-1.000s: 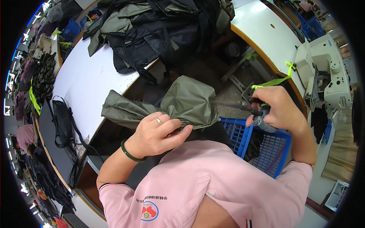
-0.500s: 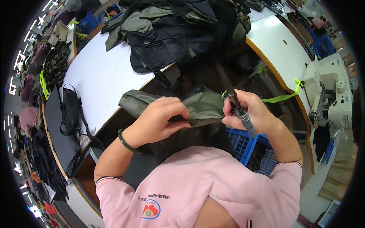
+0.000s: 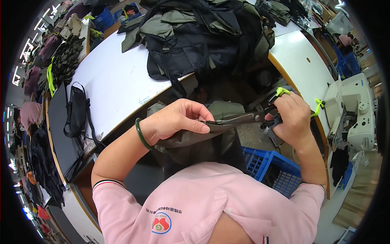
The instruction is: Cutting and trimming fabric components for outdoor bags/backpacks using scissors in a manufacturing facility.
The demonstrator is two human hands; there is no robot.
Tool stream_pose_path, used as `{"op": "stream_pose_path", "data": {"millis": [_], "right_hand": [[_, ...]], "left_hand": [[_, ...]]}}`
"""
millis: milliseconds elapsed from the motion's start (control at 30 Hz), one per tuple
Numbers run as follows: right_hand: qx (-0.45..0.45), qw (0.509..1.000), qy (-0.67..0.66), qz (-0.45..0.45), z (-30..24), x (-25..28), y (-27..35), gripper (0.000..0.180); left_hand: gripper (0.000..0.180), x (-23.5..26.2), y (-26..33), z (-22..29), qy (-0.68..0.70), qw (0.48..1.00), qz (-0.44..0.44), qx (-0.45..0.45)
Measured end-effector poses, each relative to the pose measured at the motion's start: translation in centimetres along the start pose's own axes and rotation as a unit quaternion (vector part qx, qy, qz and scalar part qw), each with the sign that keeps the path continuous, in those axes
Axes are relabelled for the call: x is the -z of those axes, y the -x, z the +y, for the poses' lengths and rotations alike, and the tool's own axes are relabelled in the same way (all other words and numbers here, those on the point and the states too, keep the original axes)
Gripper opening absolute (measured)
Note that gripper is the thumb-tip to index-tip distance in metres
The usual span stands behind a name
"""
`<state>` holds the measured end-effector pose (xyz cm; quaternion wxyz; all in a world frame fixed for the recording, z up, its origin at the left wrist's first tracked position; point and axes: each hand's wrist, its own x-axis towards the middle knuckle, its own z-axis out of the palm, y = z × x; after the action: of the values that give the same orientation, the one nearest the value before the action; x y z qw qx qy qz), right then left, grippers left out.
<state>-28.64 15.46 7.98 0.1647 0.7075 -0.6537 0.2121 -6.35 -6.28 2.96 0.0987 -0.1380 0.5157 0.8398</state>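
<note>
Between the thumb and fingers of my left hand [image 3: 176,120] is the edge of an olive-green fabric piece [image 3: 183,139], which hangs down over my lap. My right hand [image 3: 293,118] is closed round the handles of a pair of scissors [image 3: 243,118]. Grey wrapping covers the handles, and a neon-yellow strip is tied on them. The blades point left and lie along the fabric's edge, their tips close to my left fingertips. Whether the blades are parted there is too small to tell. A green bangle sits on my left wrist.
Ahead, black and olive bags [image 3: 183,44] are heaped on the white table [image 3: 118,81]. A black pouch with straps [image 3: 76,112] lies at the left. Blue crates [image 3: 272,164] stand below my right arm. A sewing machine [image 3: 359,110] is at the far right.
My right hand has let go of the fabric and swung the scissors round to point left along its edge. The left hand keeps its grip, slightly further right.
</note>
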Motion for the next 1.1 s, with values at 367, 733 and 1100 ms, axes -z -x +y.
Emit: {"op": "stream_pose_path", "data": {"millis": [367, 733, 1100], "right_hand": [[-0.084, 0.932, -0.318, -0.151, -3.1, -1.5, -2.4, 0.025], [-0.297, 0.767, -0.535, -0.193, -2.9, -3.0, -2.3, 0.021], [0.069, 0.981, 0.181, -0.017, 0.2, 2.5, -1.2, 0.020]], "left_hand": [[0.018, -1.6, -0.5, 0.2, -0.091, 0.994, -0.018, -0.061], [0.018, -1.3, -0.2, -1.4, -0.158, 0.980, 0.001, -0.118], [0.024, -0.6, -0.7, -1.6, -0.036, 0.998, 0.006, -0.052]]}}
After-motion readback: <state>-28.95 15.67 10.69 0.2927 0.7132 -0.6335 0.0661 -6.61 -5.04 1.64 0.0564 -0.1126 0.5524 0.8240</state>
